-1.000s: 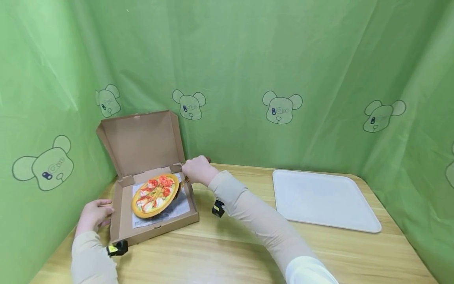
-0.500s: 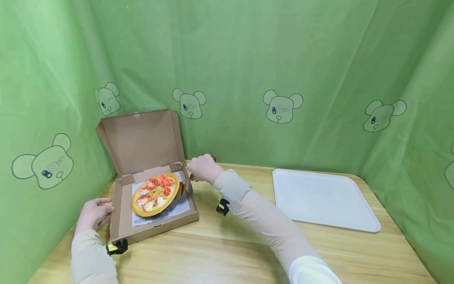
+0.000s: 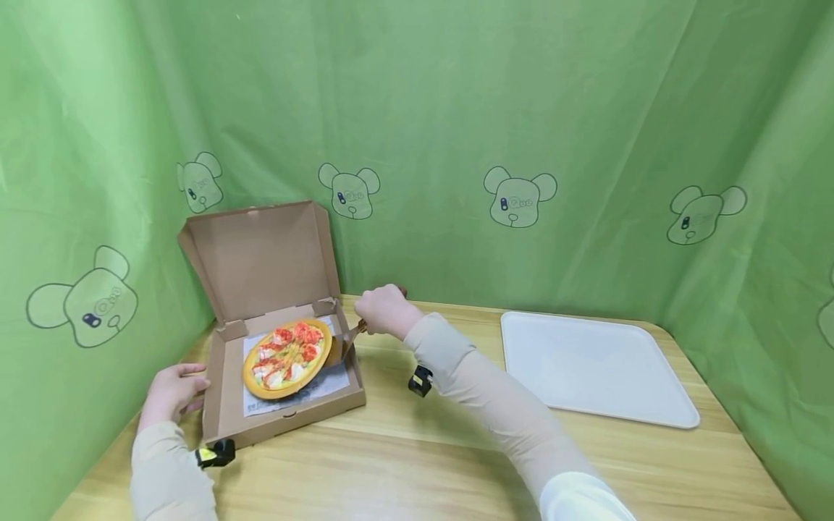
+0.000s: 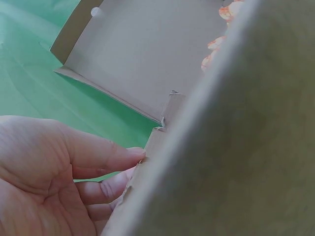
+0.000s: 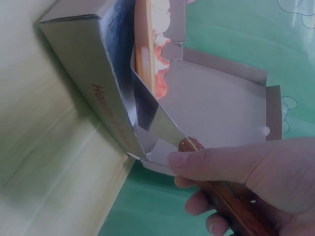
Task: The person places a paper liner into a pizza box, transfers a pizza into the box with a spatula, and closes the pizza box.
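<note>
One left hand [image 3: 173,394] against the left wall of an open cardboard box [image 3: 326,414] on a wooden desk [image 3: 365,474], fingers loosely extended, tips touching the cardboard. Just beyond the box's right wall, a right hand [image 3: 389,311] wrapped round the wooden handle [image 5: 231,204] of a metal-bladed server [image 5: 146,105], reaching over that wall to the right edge of a pizza [image 3: 287,359]. Inside the box, the pizza, tilted, over a printed paper sheet [image 3: 257,407]. Rising at the box's back, its lid [image 3: 263,260]. Well to the box's right, a white tray [image 3: 596,369].
</note>
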Available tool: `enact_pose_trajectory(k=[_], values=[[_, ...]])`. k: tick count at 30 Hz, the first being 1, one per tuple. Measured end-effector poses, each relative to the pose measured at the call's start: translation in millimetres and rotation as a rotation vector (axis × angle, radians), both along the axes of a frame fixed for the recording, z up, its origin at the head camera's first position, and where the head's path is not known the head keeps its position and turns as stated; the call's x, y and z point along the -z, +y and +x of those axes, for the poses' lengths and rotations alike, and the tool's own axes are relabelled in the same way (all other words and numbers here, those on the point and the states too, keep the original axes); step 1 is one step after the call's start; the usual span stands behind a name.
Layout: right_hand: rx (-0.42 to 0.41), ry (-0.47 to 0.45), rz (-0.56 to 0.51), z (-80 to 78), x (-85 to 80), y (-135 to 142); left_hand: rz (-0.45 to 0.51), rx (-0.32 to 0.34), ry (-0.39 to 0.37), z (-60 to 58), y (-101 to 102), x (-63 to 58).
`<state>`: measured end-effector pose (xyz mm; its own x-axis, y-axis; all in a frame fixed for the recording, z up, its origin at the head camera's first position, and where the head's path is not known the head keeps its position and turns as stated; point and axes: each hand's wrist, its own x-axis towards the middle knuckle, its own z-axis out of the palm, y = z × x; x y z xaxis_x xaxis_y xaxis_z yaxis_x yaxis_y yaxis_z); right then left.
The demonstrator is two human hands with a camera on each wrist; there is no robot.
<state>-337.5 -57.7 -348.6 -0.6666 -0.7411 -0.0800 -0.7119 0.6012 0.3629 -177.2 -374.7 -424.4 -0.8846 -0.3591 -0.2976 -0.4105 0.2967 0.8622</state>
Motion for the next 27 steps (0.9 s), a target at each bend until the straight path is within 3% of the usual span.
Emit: enact_pose_trajectory(k=[27], values=[[0.023, 0.010, 0.044, 0.5, -14.8, 19.1, 0.011, -0.005, 0.006, -0.1, 0.9, 0.2]])
